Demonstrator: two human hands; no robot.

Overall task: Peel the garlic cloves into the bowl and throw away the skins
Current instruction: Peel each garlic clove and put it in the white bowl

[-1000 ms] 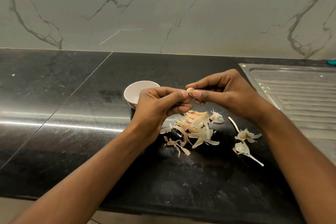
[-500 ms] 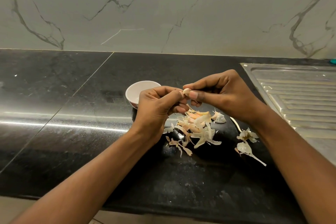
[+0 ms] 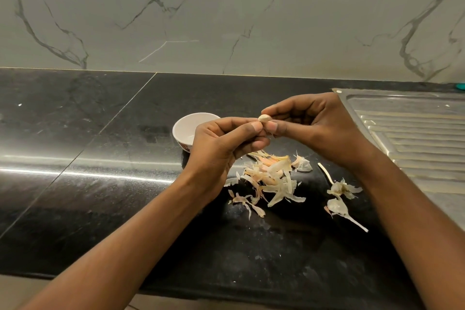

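Note:
A small pale garlic clove (image 3: 265, 118) is pinched between the fingertips of both hands above the black counter. My left hand (image 3: 221, 148) holds it from the left with thumb and curled fingers. My right hand (image 3: 317, 128) pinches it from the right. Behind my left hand stands a small white bowl (image 3: 187, 124), partly hidden; its inside looks bare where visible. A pile of loose garlic skins (image 3: 270, 178) lies on the counter under the hands. More skins and a stem piece (image 3: 339, 196) lie to the right.
The black stone counter (image 3: 100, 158) runs left to right with a marble wall behind. A steel sink drainboard (image 3: 415, 133) lies at the right. The counter's front edge runs along the bottom of the view.
Both hands have kept the clove pinched and shifted slightly while working it; the clove now shows a little more above the fingertips. The skins and bowl lie as before.

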